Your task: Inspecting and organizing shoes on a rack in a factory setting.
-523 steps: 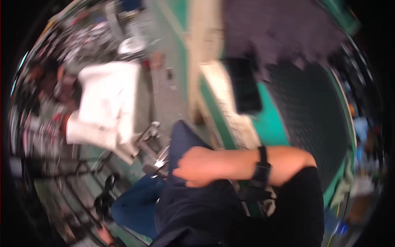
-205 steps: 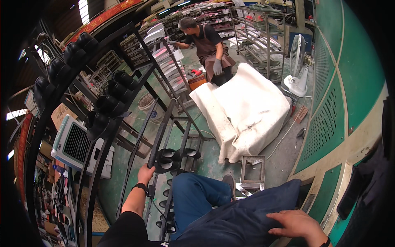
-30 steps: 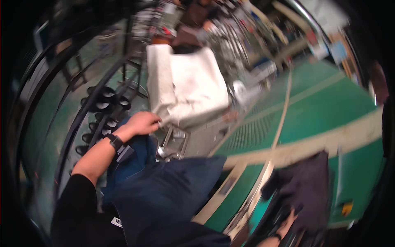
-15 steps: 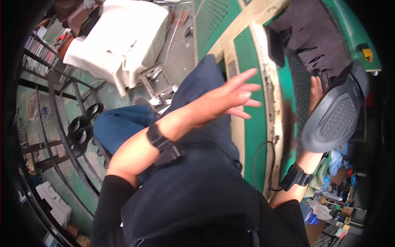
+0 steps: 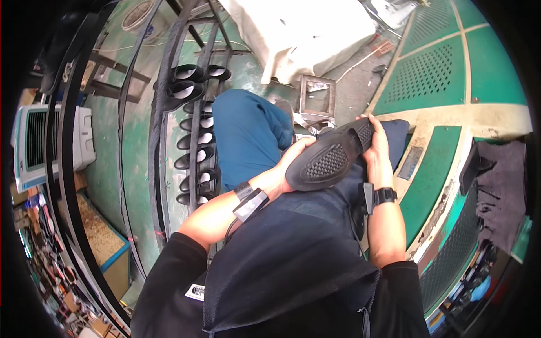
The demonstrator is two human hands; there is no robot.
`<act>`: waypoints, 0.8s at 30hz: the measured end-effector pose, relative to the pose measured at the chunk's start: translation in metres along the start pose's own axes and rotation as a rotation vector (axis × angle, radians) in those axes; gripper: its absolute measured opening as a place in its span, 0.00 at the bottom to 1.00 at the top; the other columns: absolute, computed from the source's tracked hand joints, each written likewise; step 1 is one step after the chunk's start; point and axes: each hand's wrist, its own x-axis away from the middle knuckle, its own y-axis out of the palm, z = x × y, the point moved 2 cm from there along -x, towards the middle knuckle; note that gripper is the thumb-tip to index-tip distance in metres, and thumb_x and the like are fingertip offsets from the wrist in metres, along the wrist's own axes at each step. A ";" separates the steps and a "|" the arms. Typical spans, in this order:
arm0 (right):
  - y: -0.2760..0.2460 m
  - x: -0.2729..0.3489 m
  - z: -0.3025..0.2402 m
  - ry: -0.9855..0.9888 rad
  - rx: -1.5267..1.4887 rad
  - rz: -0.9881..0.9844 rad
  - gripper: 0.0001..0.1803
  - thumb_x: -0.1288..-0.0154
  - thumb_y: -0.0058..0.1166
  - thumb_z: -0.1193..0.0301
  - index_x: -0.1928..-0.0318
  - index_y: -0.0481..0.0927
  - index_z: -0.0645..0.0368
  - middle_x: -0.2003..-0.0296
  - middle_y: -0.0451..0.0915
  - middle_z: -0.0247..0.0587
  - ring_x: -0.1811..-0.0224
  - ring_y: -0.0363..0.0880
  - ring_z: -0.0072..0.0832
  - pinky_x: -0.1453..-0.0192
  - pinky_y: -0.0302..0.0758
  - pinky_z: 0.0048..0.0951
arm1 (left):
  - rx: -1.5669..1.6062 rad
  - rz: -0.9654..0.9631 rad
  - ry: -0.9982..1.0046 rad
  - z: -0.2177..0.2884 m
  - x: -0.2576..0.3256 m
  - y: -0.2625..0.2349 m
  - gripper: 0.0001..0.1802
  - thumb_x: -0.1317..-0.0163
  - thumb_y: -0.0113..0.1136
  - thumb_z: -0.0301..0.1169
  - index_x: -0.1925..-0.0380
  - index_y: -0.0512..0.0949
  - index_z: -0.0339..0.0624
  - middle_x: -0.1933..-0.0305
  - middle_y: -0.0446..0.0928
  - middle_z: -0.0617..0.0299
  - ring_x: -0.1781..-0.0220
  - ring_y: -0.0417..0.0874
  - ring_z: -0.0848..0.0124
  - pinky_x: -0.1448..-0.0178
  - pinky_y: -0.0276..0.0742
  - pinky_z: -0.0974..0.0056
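A black shoe (image 5: 324,164) is held over my lap with its patterned sole turned toward me. My left hand (image 5: 280,173) grips the broad toe end, fingers mostly hidden behind the shoe. At the narrower heel end, my right hand (image 5: 378,147) wraps its fingers around the edge. Both wrists wear dark straps with small boxes. Beneath the shoe lie my dark apron (image 5: 293,248) and blue trouser leg (image 5: 242,135).
On my left stands a dark metal rack (image 5: 159,186) holding several black shoes (image 5: 193,159). The green workbench (image 5: 431,180) with a dark cloth (image 5: 499,197) is on the right. Ahead are a white-covered block (image 5: 321,48) and a small frame (image 5: 302,101). A white cooler (image 5: 85,135) sits far left.
The shoe has come from above the bench on the right to over my lap. My left hand, spread and empty before, now grips it. The view has turned left.
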 end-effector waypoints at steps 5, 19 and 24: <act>0.018 -0.021 0.000 0.033 0.127 -0.041 0.12 0.32 0.55 0.67 0.57 0.81 0.64 0.65 0.84 0.43 0.64 0.84 0.34 0.56 0.84 0.37 | -0.039 0.053 0.203 0.006 0.003 -0.002 0.25 0.27 0.42 0.44 0.47 0.75 0.34 0.50 0.81 0.46 0.56 0.86 0.50 0.55 0.85 0.40; 0.048 -0.014 0.007 0.031 0.224 -0.324 0.22 0.31 0.55 0.61 0.46 0.80 0.66 0.57 0.85 0.45 0.58 0.85 0.35 0.48 0.83 0.37 | 0.041 0.288 0.212 0.006 0.018 0.003 0.28 0.33 0.48 0.43 0.44 0.76 0.30 0.44 0.79 0.40 0.47 0.83 0.46 0.40 0.80 0.48; 0.058 -0.022 0.016 0.001 0.347 -0.446 0.23 0.29 0.51 0.55 0.54 0.85 0.64 0.64 0.86 0.41 0.64 0.85 0.26 0.54 0.80 0.26 | -0.161 0.072 0.044 0.015 0.024 0.004 0.40 0.32 0.38 0.50 0.29 0.57 0.29 0.33 0.61 0.21 0.39 0.75 0.33 0.45 0.82 0.38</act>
